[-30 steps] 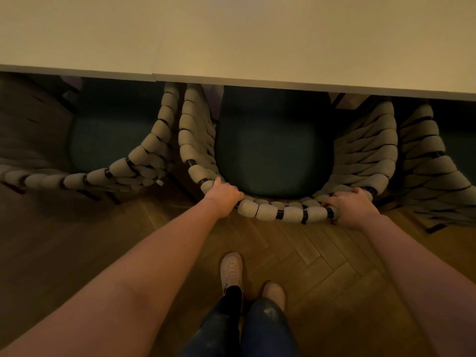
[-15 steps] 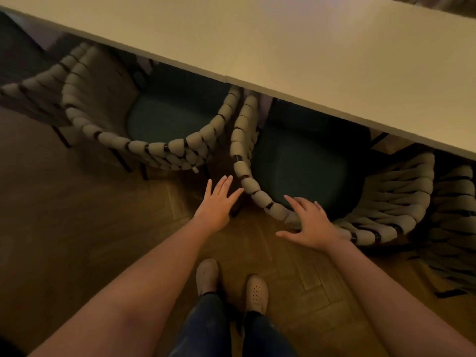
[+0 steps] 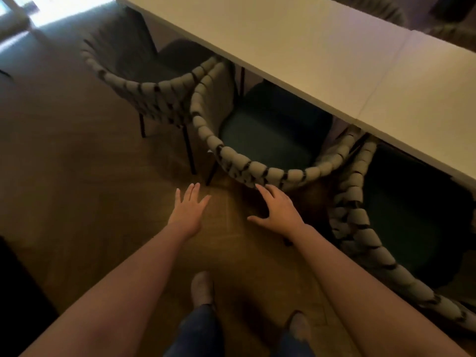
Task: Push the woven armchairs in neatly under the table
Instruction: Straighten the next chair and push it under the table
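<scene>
Grey woven-rope armchair [image 3: 260,170] at the pale surface [image 3: 296,47] — reaching step.
Left hand [image 3: 186,210], right hand [image 3: 279,211]: fingers spread, empty — next probably grip and push it.

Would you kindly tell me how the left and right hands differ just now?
The left hand hovers over bare floor with its fingers nearly together. The right hand spreads its fingers wide, its fingertips at the woven back of the middle armchair. Both are open, palms down, gripping nothing.
</scene>
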Motion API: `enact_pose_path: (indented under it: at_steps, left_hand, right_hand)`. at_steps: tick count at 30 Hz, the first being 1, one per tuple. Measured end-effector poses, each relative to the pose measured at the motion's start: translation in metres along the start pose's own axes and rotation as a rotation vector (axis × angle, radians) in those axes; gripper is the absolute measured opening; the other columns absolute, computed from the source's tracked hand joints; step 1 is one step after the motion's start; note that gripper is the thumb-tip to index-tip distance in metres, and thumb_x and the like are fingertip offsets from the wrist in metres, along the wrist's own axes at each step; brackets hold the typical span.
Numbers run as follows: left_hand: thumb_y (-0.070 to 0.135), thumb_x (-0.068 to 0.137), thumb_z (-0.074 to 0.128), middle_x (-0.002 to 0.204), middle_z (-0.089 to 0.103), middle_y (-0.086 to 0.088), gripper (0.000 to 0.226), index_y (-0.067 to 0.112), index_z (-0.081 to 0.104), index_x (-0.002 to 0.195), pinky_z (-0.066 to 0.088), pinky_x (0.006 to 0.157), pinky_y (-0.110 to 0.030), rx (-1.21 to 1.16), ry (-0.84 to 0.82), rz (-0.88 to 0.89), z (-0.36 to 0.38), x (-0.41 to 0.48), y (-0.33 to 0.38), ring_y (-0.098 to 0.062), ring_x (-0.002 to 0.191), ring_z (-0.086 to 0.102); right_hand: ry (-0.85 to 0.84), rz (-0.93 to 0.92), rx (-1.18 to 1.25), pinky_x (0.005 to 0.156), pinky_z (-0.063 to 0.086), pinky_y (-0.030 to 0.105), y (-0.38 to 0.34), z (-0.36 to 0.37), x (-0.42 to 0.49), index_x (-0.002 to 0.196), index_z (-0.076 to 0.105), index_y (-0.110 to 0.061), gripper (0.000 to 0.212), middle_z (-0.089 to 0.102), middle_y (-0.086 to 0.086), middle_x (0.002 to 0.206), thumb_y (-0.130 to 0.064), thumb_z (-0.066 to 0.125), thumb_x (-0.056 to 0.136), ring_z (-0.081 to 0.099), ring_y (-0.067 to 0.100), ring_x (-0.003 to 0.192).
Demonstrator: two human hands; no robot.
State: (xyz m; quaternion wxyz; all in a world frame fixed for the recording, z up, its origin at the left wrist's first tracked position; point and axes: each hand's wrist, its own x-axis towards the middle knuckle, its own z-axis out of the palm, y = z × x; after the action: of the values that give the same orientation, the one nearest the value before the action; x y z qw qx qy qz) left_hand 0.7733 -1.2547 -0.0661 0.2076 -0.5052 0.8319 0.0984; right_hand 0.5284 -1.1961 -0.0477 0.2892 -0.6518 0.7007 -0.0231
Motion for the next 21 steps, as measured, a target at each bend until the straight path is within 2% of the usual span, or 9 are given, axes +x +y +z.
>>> enact_pose_path:
  at_steps: [4,8,15,21]
  left_hand:
    - [0.012,0.091,0.054,0.161,-0.007,-0.018,0.076,0.023,0.014,0.155,0.001,0.118,-0.057,0.054,-0.060,-0.053,-0.006,0.003,-0.102,-0.033,0.149,-0.011]
    - [0.019,0.091,0.059,0.161,-0.006,-0.019,0.078,0.023,0.014,0.155,0.002,0.117,-0.057,0.043,-0.072,-0.117,-0.023,0.017,-0.179,-0.034,0.149,-0.009]
    - [0.020,0.090,0.061,0.161,-0.002,-0.018,0.076,0.024,0.019,0.154,0.004,0.118,-0.056,-0.022,-0.003,-0.144,-0.077,0.102,-0.281,-0.033,0.149,-0.007]
    - [0.020,0.089,0.063,0.161,0.000,-0.018,0.079,0.024,0.019,0.154,0.006,0.119,-0.057,0.001,0.000,-0.147,-0.129,0.198,-0.358,-0.033,0.149,-0.005]
  right_hand:
    - [0.021,0.031,0.064,0.119,0.016,0.042,-0.082,0.009,0.059,0.153,0.015,-0.030,0.090,0.018,0.004,0.159,-0.056,0.065,0.083,0.016,0.023,0.147]
    - [0.018,-0.030,0.049,0.119,0.017,0.043,-0.144,0.007,0.113,0.153,0.016,-0.032,0.088,0.018,0.005,0.160,-0.054,0.065,0.084,0.017,0.024,0.147]
    - [0.033,-0.030,0.030,0.117,0.024,0.045,-0.200,-0.019,0.245,0.151,0.023,-0.032,0.082,0.017,0.004,0.160,-0.053,0.065,0.084,0.018,0.025,0.147]
    - [0.036,-0.006,0.004,0.119,0.023,0.046,-0.241,-0.047,0.375,0.152,0.021,-0.029,0.085,0.017,0.005,0.160,-0.050,0.067,0.084,0.016,0.025,0.147]
